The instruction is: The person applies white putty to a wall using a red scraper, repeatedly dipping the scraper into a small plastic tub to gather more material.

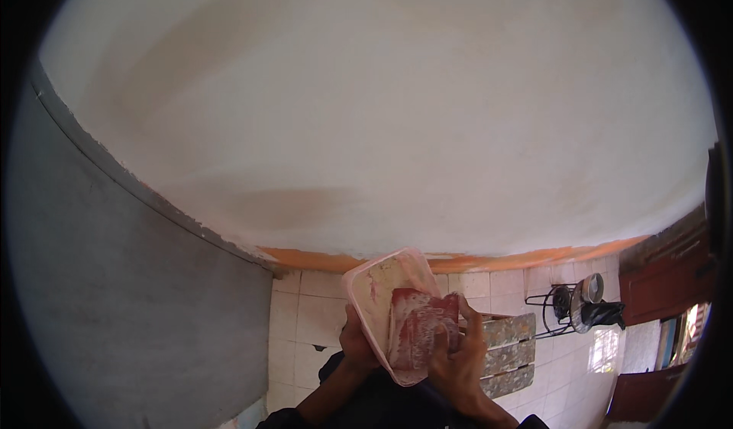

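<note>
My left hand grips the near left side of a pale pink plastic tub, which is tilted in front of my body. Pale smears coat the inside of the tub. Over its right part, my right hand holds a flat red rectangular pad streaked with white paste. The thumb lies on the pad's upper face, and a finger hooks round its right edge. Whether the pad is a sponge or a hard float, I cannot tell. The far fingers of my left hand are hidden behind the tub.
Ahead rises a white wall with damp-looking darker patches and an orange strip along its foot. A grey panel stands at left. A paint-spattered slatted wooden stool is right of my hand, beyond it a black metal stand and a bowl.
</note>
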A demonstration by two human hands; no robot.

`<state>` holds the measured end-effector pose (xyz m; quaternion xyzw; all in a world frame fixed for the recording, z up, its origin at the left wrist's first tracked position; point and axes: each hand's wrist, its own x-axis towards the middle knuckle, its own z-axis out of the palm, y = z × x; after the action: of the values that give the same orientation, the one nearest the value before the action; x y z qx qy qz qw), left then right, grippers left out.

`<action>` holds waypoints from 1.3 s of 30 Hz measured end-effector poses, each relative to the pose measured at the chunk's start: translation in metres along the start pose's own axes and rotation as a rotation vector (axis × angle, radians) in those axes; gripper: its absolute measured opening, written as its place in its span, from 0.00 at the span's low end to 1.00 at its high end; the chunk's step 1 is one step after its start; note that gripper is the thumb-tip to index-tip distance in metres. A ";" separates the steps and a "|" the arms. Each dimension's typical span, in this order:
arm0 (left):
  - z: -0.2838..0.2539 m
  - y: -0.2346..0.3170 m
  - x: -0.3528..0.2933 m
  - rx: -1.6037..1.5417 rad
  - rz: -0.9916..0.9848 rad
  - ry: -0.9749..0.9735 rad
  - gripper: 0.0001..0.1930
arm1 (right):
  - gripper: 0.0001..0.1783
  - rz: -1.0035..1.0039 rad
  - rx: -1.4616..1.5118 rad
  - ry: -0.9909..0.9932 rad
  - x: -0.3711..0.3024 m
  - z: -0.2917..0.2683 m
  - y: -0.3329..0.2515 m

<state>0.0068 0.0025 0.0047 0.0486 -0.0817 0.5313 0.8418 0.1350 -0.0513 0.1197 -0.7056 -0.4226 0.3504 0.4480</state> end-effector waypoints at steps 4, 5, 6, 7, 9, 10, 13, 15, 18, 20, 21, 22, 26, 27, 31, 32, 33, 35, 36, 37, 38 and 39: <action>-0.005 -0.006 -0.001 -0.188 -0.007 -0.034 0.40 | 0.29 -0.066 0.010 0.034 0.003 0.006 0.015; -0.004 -0.007 0.000 -0.196 -0.011 -0.023 0.40 | 0.29 -0.097 0.021 0.054 0.003 0.008 0.018; -0.004 -0.007 0.000 -0.202 -0.012 -0.012 0.40 | 0.29 -0.134 -0.012 0.067 0.004 0.009 0.017; -0.006 -0.007 -0.001 -0.189 -0.017 0.012 0.40 | 0.28 -0.172 -0.045 0.079 0.005 0.010 0.015; -0.008 -0.006 -0.001 -0.178 -0.023 0.024 0.41 | 0.27 -0.166 -0.022 0.079 0.008 0.014 0.012; -0.008 -0.006 0.000 -0.181 -0.024 0.011 0.41 | 0.26 -0.122 0.033 0.066 0.009 0.016 0.010; 0.005 -0.006 0.001 0.217 -0.043 0.220 0.41 | 0.27 -0.145 0.054 0.075 0.018 0.021 0.018; 0.010 -0.006 0.001 0.414 -0.049 0.327 0.41 | 0.27 -0.128 0.083 0.064 0.022 0.022 0.018; 0.009 -0.005 -0.002 0.401 -0.052 0.331 0.42 | 0.27 -0.095 0.129 0.044 0.026 0.025 0.009; 0.000 -0.009 -0.009 0.397 -0.070 0.346 0.43 | 0.27 -0.233 0.037 0.095 0.033 0.028 0.009; -0.002 -0.008 -0.008 0.368 -0.057 0.331 0.43 | 0.27 -0.228 0.035 0.103 0.034 0.030 0.015; -0.004 -0.008 -0.007 0.340 -0.044 0.317 0.43 | 0.27 -0.222 0.033 0.111 0.035 0.034 0.024; -0.006 -0.007 -0.006 0.355 -0.038 0.316 0.43 | 0.28 -0.183 0.071 0.113 0.036 0.037 0.020; -0.007 -0.006 -0.007 0.382 -0.037 0.338 0.43 | 0.27 -0.182 0.097 0.104 0.036 0.038 0.022; -0.009 -0.004 -0.006 0.420 -0.003 0.362 0.42 | 0.29 -0.162 0.107 0.046 0.042 0.037 0.020; -0.009 -0.004 -0.005 0.412 0.015 0.351 0.42 | 0.30 -0.154 0.086 0.024 0.043 0.035 0.017; -0.006 -0.003 -0.004 0.443 0.017 0.360 0.41 | 0.30 -0.132 0.097 0.001 0.043 0.032 0.015; 0.004 -0.002 -0.003 0.507 0.024 0.378 0.41 | 0.31 -0.087 0.120 -0.046 0.044 0.028 0.014; 0.001 -0.002 -0.003 0.477 0.023 0.356 0.41 | 0.31 -0.131 0.093 -0.035 0.044 0.028 0.016; -0.005 -0.001 -0.005 0.447 0.023 0.333 0.41 | 0.31 -0.174 0.067 -0.024 0.044 0.029 0.019; -0.008 -0.001 -0.005 0.417 0.023 0.311 0.41 | 0.30 -0.218 0.040 -0.014 0.044 0.029 0.022; -0.007 0.000 -0.005 0.416 0.019 0.303 0.41 | 0.30 -0.203 0.031 -0.011 0.042 0.030 0.025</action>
<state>0.0055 -0.0009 -0.0036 0.1396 0.1561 0.5459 0.8113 0.1329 -0.0094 0.0811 -0.6502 -0.4889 0.3135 0.4898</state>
